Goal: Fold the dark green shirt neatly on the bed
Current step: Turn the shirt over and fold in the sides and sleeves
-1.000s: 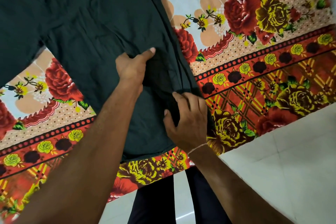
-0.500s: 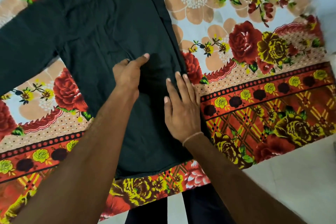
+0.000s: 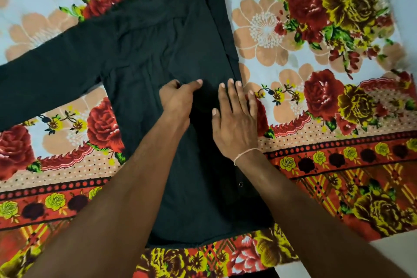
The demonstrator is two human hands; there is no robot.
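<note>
**Head view: smoothing the folded right edge of the shirt**

Head camera looks down on a floral bedsheet (image 3: 316, 40) with the dark green shirt (image 3: 158, 40) spread across the bed, collar away from the person, hem at the near edge. On the far left one long sleeve (image 3: 45, 83) lies stretched out flat towards the picture's edge, not yet folded in.

Moving towards the middle, the left hand (image 3: 178, 99) sits on the shirt's body with its fingers curled, thumb out, apparently pinching a small bunch of cloth; I would judge it is anchoring or gathering the fabric. Just beside it, the right hand (image 3: 234, 117) lies flat with straight fingers spread, pressing down along the shirt's right side, where the edge looks already turned in. A thin thread bracelet (image 3: 246, 153) circles that wrist.

To do this step well, I'd say the flat hand should stroke outward along the crease while the other keeps the cloth from sliding, so that the wrinkles visible across the middle are pushed out before the left sleeve is brought over. Otherwise, on a soft bed, creases are likely to get trapped.
</note>
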